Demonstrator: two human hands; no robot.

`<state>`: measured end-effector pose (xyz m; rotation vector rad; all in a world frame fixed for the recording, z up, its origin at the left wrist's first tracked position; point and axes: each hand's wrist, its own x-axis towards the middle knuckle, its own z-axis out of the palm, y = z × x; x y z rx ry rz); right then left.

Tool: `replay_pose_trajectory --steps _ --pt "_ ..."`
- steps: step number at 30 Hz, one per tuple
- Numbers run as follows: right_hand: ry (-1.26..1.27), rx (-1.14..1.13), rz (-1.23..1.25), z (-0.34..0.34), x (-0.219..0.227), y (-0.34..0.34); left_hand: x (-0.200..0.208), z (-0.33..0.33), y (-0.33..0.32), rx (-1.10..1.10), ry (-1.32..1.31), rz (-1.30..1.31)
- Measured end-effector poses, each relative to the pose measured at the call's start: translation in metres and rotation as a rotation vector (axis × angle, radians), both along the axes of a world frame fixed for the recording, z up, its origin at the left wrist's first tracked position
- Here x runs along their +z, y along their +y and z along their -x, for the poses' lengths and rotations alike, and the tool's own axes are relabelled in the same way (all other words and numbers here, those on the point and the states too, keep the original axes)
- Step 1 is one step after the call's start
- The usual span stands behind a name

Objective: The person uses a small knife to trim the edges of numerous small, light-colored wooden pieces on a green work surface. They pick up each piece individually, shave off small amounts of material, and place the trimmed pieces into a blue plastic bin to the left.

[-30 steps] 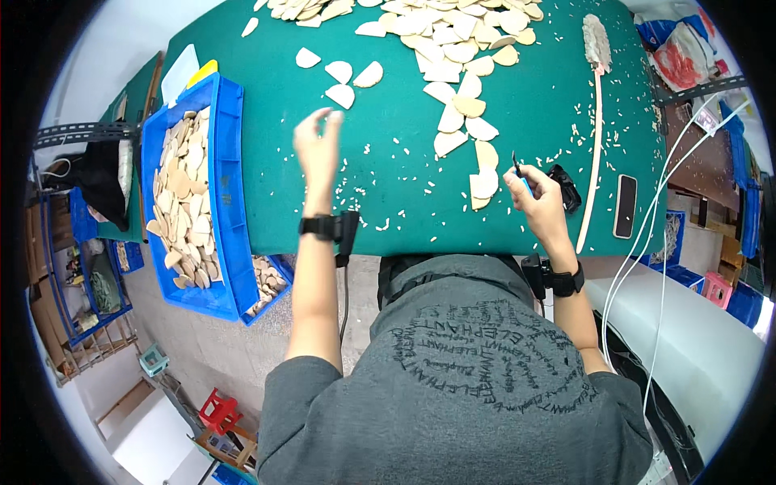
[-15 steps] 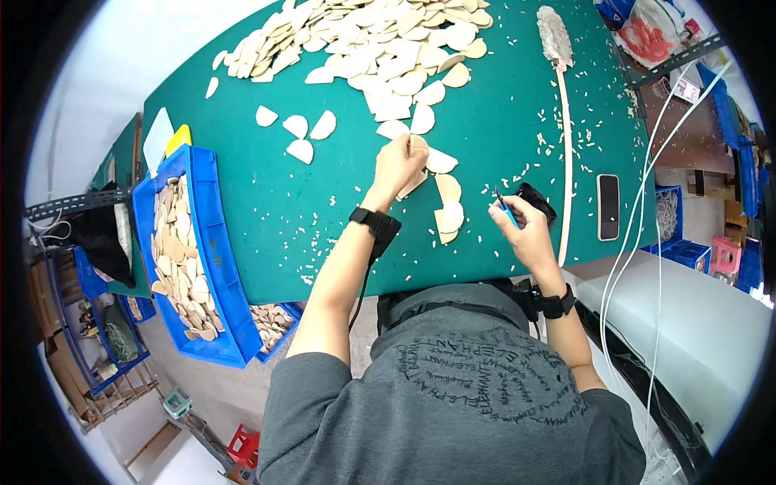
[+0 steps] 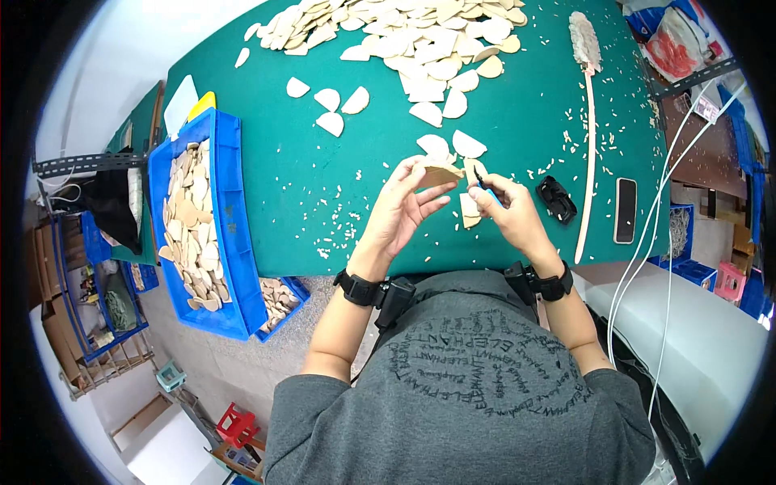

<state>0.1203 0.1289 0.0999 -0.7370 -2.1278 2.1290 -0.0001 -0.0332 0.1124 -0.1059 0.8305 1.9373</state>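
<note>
My left hand (image 3: 402, 208) is closed on a beige half-round piece (image 3: 440, 175), flat and wood-like, pinched by its edge above the green table. Opposite it, my right hand (image 3: 517, 217) grips a small blue-handled tool (image 3: 487, 189) whose thin dark tip points at the piece's right end. Whether the tip touches the piece, I cannot tell. Just beyond my hands lie two loose half-round pieces, one on the right (image 3: 469, 145) and one on the left (image 3: 433, 145). More pieces (image 3: 470, 208) lie between my hands, partly covered by my right fingers.
A big heap of half-round pieces (image 3: 436, 48) covers the far table (image 3: 275, 210). At the left, a blue crate (image 3: 230, 218) holds more. Small chips are scattered about. On the right are a black object (image 3: 556, 200), a long-handled duster (image 3: 590, 145), a phone (image 3: 625, 210) and white cables (image 3: 668, 178).
My left hand has drawn back toward me and now holds a half-round piece up. The blue-handled tool in my right hand has moved left to that piece. The whole view has shifted.
</note>
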Motion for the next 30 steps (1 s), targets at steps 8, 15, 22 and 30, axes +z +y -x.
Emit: replay_pose_trajectory --steps 8,15,22,30 --pt "0.022 0.055 -0.031 -0.001 0.012 -0.024 0.007 -0.015 -0.016 0.253 0.354 0.164" --pt "0.070 0.093 -0.177 0.007 0.022 -0.049 0.015 -0.023 -0.031 0.348 0.403 0.147" --pt "0.064 0.088 -0.197 0.015 0.028 -0.066 0.013 -0.026 -0.040 0.425 0.464 0.145" --pt "0.022 0.059 -0.199 0.020 0.025 -0.072 0.016 -0.027 -0.042 0.456 0.521 0.174"
